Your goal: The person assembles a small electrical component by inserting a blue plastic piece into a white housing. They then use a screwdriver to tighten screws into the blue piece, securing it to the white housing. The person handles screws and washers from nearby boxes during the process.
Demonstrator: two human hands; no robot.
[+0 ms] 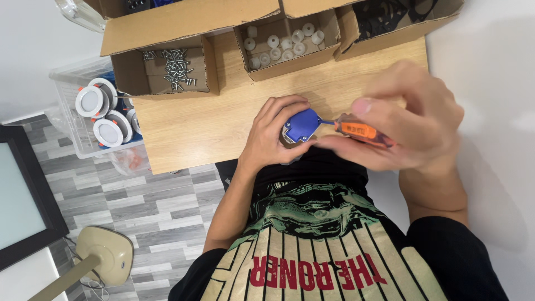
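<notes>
My left hand (271, 135) grips a small round fitting with a blue back plate (301, 124), held just above the near edge of the wooden table (212, 122). My right hand (409, 114) holds an orange-handled screwdriver (359, 131), its blue shaft pointing left into the blue plate. The two hands almost touch. The body of the fitting is mostly hidden by my fingers.
On the table stand open cardboard boxes: one with several loose screws (175, 66), one with several white round parts (284, 43), one with dark parts (390, 17). A clear plastic bin (69, 117) with round white lamps (107, 132) sits left of the table. A beige fan base (106, 256) is on the grey floor.
</notes>
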